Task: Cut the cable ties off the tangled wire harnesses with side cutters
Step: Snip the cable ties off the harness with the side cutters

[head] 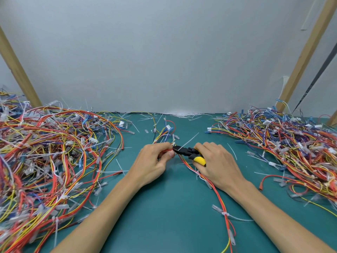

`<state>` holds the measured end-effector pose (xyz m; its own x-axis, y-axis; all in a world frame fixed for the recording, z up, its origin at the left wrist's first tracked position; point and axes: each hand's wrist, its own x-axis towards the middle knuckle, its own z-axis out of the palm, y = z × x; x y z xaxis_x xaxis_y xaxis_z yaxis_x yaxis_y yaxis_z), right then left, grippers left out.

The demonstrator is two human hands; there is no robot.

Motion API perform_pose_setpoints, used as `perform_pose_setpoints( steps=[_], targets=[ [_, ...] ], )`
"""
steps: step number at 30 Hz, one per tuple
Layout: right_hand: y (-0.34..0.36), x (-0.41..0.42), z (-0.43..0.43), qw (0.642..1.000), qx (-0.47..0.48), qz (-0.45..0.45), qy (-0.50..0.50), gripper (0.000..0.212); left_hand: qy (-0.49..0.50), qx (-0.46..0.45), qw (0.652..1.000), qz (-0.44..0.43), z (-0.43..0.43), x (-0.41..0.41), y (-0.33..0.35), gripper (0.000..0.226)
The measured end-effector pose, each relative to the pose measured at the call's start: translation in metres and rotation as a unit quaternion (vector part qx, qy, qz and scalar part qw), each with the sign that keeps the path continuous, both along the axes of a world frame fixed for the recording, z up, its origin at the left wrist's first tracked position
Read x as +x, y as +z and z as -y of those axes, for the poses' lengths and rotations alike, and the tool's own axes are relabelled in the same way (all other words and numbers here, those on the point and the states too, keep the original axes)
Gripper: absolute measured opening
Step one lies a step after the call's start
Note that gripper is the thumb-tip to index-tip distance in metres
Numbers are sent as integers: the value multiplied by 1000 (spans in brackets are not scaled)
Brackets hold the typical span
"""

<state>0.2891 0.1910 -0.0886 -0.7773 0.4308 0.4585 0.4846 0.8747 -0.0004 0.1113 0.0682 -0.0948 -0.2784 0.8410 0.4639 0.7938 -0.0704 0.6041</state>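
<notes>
At the middle of the green table, my left hand pinches a wire harness of red, orange and white wires. Its strands run back toward a white connector and forward to the table's near edge. My right hand grips black and yellow side cutters. Their black jaws point left and meet the bundle just beside my left thumb. A white cable tie sticks up and to the right from that spot. Another white tie wraps the harness under my right hand.
A big tangled heap of harnesses fills the left side, and another heap lies at the right. Cut white tie scraps lie scattered along the back wall and over the green mat. Wooden posts stand at both sides.
</notes>
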Motion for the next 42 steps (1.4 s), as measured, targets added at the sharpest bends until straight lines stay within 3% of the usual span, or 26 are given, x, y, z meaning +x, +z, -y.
perform_pose_setpoints(
  steps=[8, 20, 42],
  targets=[
    [1, 0, 2, 999, 32, -16, -14, 25, 4, -4, 1000, 10, 1, 3, 2, 22],
    [1, 0, 3, 999, 33, -14, -25, 25, 7, -5, 1000, 24, 2, 4, 3, 17],
    [-2, -1, 0, 999, -30, 17, -40, 22, 3, -38, 997, 72, 3, 5, 9, 27]
  ],
)
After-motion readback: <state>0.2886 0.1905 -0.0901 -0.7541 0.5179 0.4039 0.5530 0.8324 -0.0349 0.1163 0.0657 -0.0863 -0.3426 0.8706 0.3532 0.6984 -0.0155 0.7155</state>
